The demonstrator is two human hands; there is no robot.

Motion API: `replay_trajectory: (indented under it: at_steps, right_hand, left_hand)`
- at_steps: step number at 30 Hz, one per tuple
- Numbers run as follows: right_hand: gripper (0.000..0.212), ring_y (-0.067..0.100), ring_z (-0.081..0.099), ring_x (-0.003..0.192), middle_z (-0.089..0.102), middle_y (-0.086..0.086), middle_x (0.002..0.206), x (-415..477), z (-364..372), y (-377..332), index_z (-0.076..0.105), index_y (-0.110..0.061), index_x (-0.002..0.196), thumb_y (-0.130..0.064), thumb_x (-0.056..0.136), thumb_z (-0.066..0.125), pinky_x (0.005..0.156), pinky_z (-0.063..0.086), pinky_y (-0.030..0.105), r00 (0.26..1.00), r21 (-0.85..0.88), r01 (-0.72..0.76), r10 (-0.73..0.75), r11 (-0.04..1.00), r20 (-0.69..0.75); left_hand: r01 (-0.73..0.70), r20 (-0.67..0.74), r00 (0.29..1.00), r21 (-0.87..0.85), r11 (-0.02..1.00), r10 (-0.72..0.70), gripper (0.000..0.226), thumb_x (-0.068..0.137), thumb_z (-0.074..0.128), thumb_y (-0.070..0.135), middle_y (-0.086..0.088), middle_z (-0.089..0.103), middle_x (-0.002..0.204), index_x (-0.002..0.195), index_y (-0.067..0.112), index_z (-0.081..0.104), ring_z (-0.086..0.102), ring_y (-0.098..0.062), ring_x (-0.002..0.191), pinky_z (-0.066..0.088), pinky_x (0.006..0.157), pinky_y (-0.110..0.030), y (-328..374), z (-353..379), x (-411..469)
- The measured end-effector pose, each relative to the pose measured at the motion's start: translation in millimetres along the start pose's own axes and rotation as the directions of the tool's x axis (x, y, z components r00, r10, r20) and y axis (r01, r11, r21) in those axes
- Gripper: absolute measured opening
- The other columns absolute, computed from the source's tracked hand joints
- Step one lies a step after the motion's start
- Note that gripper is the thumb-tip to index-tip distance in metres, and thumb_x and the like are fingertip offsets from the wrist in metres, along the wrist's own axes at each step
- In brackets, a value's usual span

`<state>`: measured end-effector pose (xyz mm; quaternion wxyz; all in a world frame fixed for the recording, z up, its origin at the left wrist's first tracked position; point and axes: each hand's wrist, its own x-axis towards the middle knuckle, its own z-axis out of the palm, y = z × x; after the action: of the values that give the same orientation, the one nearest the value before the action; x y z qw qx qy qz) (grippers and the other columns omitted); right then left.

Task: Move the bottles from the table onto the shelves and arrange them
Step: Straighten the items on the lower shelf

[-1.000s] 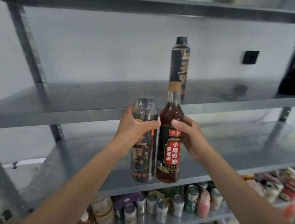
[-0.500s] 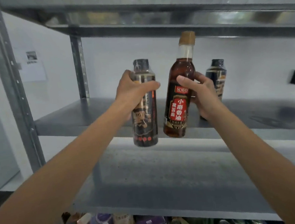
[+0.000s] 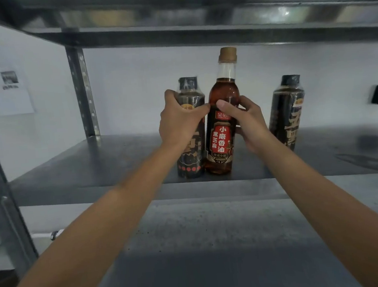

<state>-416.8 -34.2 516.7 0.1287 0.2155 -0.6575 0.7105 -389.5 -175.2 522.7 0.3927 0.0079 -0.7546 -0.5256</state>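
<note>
Nearest, the lower shelf (image 3: 192, 246) passes beneath both forearms. The left hand (image 3: 181, 123) grips the dark bottle (image 3: 191, 166) round its shoulder. The right hand (image 3: 250, 126) grips the sesame oil bottle (image 3: 221, 140) at its upper body. Both bottles stand upright, side by side and touching, with their bases at the front lip of the middle shelf (image 3: 94, 170); I cannot confirm contact there. I judge the coming travel to be straight back, with both hands equally near. A third dark bottle (image 3: 288, 116) stands apart to the right. The white wall (image 3: 143, 78) closes the rear.
</note>
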Motion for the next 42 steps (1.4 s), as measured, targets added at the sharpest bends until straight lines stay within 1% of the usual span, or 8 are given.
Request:
replay_trajectory:
  at_steps: [8, 23, 26, 29, 32, 34, 37, 42]
  right_hand:
    - [0.019, 0.011, 0.064, 0.098, 0.066, -0.003, 0.106, -3, 4, 16, 0.057, -0.030, 0.104, -0.034, 0.086, 0.064, 0.085, 0.053, 0.030, 0.998, -0.020, 0.036, -0.035, 0.999, 0.042]
    - [0.060, 0.006, 0.055, 0.107, 0.055, -0.005, 0.122, -38, -11, 47, 0.035, -0.016, 0.137, -0.035, 0.087, 0.063, 0.082, 0.045, 0.019, 0.982, -0.251, 0.047, 0.001, 0.967, 0.188]
    - [0.063, 0.016, 0.057, 0.112, 0.056, 0.001, 0.129, -55, -25, 50, 0.034, -0.018, 0.138, -0.043, 0.087, 0.060, 0.086, 0.045, 0.028, 0.975, -0.555, 0.094, 0.036, 0.826, 0.219]
    - [0.067, 0.025, 0.053, 0.119, 0.053, 0.006, 0.135, -88, -44, 62, 0.033, -0.019, 0.142, -0.048, 0.087, 0.058, 0.093, 0.045, 0.038, 0.964, -0.843, 0.262, -0.098, 0.470, 0.245]
    - [0.063, 0.028, 0.044, 0.130, 0.051, 0.012, 0.138, -130, -71, 88, 0.042, -0.010, 0.139, -0.043, 0.088, 0.057, 0.108, 0.036, 0.047, 0.853, -0.863, 0.463, -0.368, 0.202, 0.371]
    - [0.060, 0.024, 0.035, 0.137, 0.045, 0.010, 0.144, -167, -90, 109, 0.039, -0.011, 0.141, -0.041, 0.091, 0.051, 0.114, 0.026, 0.044, 0.853, -0.876, 0.454, -0.364, 0.166, 0.373]
    - [0.061, 0.022, 0.035, 0.137, 0.043, 0.008, 0.145, -234, -118, 143, 0.032, -0.014, 0.143, -0.042, 0.091, 0.048, 0.115, 0.025, 0.043, 0.933, -0.926, 0.329, -0.219, 0.188, 0.287]
    - [0.064, 0.024, 0.048, 0.128, 0.052, 0.005, 0.137, -360, -161, 187, 0.040, -0.018, 0.138, -0.052, 0.084, 0.046, 0.107, 0.036, 0.045, 0.976, -0.982, -0.117, 0.202, 0.150, -0.085]
  left_hand:
    - [-0.120, -0.096, 0.989, -0.104, 0.987, 0.110, 0.056, 0.078, 0.071, 0.051, 0.004, 0.065, 0.104, 0.117, 0.021, 0.044, 0.066, -0.009, 0.088, 0.057, 0.078, -0.032, -23, 14, -10]
    - [-0.168, 0.047, 0.985, 0.022, 0.985, 0.167, 0.055, 0.097, 0.047, 0.044, 0.005, 0.056, 0.125, 0.142, 0.018, 0.029, 0.057, 0.000, 0.100, 0.049, 0.083, -0.016, -57, 5, -54]
    - [-0.133, 0.145, 0.985, 0.277, 0.952, 0.095, 0.069, 0.095, 0.041, 0.056, -0.002, 0.048, 0.141, 0.149, 0.020, 0.018, 0.054, -0.019, 0.117, 0.052, 0.091, -0.044, -72, -5, -77]
    - [-0.227, 0.163, 0.973, 0.545, 0.807, 0.163, 0.075, 0.095, 0.032, 0.058, -0.013, 0.035, 0.151, 0.153, 0.015, 0.011, 0.041, -0.031, 0.132, 0.041, 0.103, -0.051, -83, -13, -116]
    - [-0.381, 0.208, 0.922, 0.633, 0.674, 0.326, 0.062, 0.101, 0.031, 0.046, -0.017, 0.025, 0.156, 0.152, 0.011, 0.022, 0.026, -0.033, 0.142, 0.024, 0.116, -0.045, -94, -14, -169]
    - [-0.447, 0.307, 0.895, 0.633, 0.633, 0.325, 0.060, 0.100, 0.033, 0.041, -0.019, 0.023, 0.156, 0.150, 0.010, 0.026, 0.024, -0.033, 0.143, 0.021, 0.116, -0.043, -110, -3, -212]
    - [-0.515, 0.561, 0.813, 0.571, 0.639, 0.154, 0.062, 0.098, 0.029, 0.045, -0.021, 0.030, 0.153, 0.149, 0.010, 0.031, 0.035, -0.036, 0.137, 0.031, 0.111, -0.047, -134, 24, -283]
    - [-0.676, 0.897, 0.440, 0.366, 0.639, -0.048, 0.059, 0.087, 0.058, 0.043, -0.024, 0.051, 0.136, 0.134, 0.009, 0.055, 0.056, -0.040, 0.119, 0.050, 0.094, -0.051, -168, 72, -368]
